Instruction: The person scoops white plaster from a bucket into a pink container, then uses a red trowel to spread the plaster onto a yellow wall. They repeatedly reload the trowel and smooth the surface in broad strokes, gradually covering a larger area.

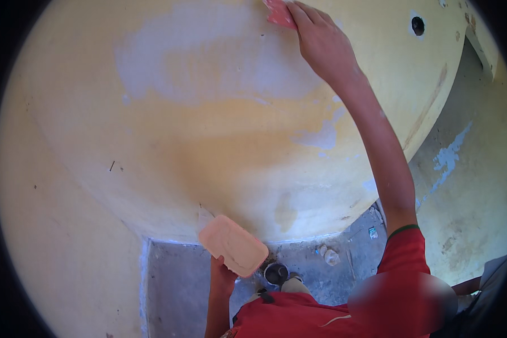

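Observation:
High on the yellow wall (pixel 219 146), my right hand (pixel 324 45) is closed around a pinkish-red flat spreader (pixel 280 14), which is partly cut off by the upper edge. The spreader is at the wall, beside a broad whitish smeared patch (pixel 146 53). Low down, my left hand (pixel 224 276) grips a pink rectangular tray (pixel 205 232) by its near side. A pale, creamy paste (pixel 234 248) lies in the tray. Most of the left hand's fingers are hidden under it.
A dark bucket (pixel 276 274) stands on the grey floor by my feet. Crumpled clear plastic (pixel 331 257) lies to its right. A nail (pixel 112 166) sticks out of the wall, and a round dark hole (pixel 417 25) is at upper right. Grey clothing (pixel 493 281) of another person shows at lower right.

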`<state>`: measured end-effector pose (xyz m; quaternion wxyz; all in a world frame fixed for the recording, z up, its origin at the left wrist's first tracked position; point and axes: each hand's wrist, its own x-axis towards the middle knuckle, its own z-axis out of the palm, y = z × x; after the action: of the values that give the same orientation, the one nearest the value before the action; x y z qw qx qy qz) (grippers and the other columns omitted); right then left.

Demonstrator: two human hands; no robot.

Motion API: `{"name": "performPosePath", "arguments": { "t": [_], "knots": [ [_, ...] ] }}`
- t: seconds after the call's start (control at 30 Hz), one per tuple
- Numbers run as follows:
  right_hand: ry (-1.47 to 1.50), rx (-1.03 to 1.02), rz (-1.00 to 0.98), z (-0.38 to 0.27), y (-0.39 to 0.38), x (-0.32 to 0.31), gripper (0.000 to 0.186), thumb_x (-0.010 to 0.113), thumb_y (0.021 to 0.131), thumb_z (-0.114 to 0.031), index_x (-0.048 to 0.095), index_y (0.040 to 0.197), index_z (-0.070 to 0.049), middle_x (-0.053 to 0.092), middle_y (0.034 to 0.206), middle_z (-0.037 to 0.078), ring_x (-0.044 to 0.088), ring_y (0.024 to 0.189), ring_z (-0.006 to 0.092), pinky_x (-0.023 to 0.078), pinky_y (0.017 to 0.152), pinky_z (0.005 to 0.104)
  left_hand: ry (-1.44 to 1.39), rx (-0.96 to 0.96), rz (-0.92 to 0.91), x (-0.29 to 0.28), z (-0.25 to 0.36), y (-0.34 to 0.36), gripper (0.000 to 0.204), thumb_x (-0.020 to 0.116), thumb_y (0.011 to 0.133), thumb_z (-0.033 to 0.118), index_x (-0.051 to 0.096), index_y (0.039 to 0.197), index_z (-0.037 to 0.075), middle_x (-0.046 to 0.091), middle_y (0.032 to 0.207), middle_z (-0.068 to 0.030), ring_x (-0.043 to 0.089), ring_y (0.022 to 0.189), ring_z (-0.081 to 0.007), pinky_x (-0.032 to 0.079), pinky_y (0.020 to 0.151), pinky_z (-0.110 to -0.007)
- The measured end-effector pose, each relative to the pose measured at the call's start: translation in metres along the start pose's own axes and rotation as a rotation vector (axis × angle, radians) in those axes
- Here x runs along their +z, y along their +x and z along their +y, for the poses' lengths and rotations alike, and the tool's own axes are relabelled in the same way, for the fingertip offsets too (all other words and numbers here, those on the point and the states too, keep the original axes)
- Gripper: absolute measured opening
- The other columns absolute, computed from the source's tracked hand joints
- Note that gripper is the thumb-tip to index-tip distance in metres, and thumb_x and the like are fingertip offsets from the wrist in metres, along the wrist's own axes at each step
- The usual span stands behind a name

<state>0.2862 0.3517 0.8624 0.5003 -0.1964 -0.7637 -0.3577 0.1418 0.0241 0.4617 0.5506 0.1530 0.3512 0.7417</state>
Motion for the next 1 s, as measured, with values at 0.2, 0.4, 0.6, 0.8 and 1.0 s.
{"name": "performPosePath", "arguments": {
  "t": [0.2, 0.4, 0.6, 0.8, 1.0],
  "knots": [
    [-0.047, -0.133, -0.321, -0.055, -0.131, 0.055, 0.051, 0.05, 0.087, -0.007, 0.047, 0.135, 0.01, 0.054, 0.134, 0.025, 0.052, 0.127, 0.0359, 0.04, 0.111, 0.0425, -0.03, 0.037, 0.054, -0.003, -0.008, -0.001, 0.083, 0.07, 0.086, 0.047, 0.033, 0.148, 0.005, 0.051, 0.14, -0.012, 0.056, 0.126, -0.0299, 0.053, 0.097, -0.046],
    [0.098, -0.078, -0.556, -0.082, -0.205, 0.05, 0.044, 0.05, 0.09, -0.008, 0.052, 0.132, 0.004, 0.059, 0.128, 0.023, 0.058, 0.12, 0.0369, 0.05, 0.1, 0.0469, -0.051, 0.038, 0.009, -0.007, -0.01, -0.005, 0.082, 0.069, 0.086, 0.043, 0.035, 0.147, 0.001, 0.052, 0.141, -0.0126, 0.054, 0.128, -0.0319, 0.05, 0.101, -0.048],
    [0.009, 0.045, -0.095, 0.003, -0.013, 0.015, 0.039, 0.044, 0.092, -0.003, 0.052, 0.131, -0.002, 0.062, 0.125, 0.021, 0.059, 0.118, 0.037, 0.05, 0.099, 0.0436, -0.041, 0.054, 0.019, -0.005, -0.003, -0.012, 0.081, 0.068, 0.087, 0.044, 0.035, 0.147, 0.001, 0.051, 0.14, -0.0138, 0.054, 0.128, -0.0324, 0.05, 0.101, -0.049],
    [-0.011, -0.033, -0.301, -0.037, -0.172, 0.058, 0.054, 0.051, 0.085, -0.003, 0.046, 0.138, 0.007, 0.055, 0.134, 0.023, 0.051, 0.128, 0.0361, 0.041, 0.11, 0.0444, -0.052, 0.052, 0.055, -0.01, -0.013, -0.005, 0.078, 0.066, 0.088, 0.043, 0.036, 0.147, 0.001, 0.051, 0.141, -0.0141, 0.054, 0.128, -0.0329, 0.05, 0.101, -0.049],
    [0.152, 0.085, -0.392, -0.03, -0.175, 0.041, 0.047, 0.045, 0.09, -0.001, 0.052, 0.136, -0.002, 0.056, 0.136, 0.022, 0.054, 0.128, 0.0346, 0.043, 0.11, 0.0438, -0.04, -0.01, -0.023, -0.011, -0.009, -0.002, 0.085, 0.072, 0.084, 0.048, 0.031, 0.149, 0.01, 0.05, 0.141, -0.0093, 0.056, 0.126, -0.0284, 0.057, 0.091, -0.046]
  ]
}}
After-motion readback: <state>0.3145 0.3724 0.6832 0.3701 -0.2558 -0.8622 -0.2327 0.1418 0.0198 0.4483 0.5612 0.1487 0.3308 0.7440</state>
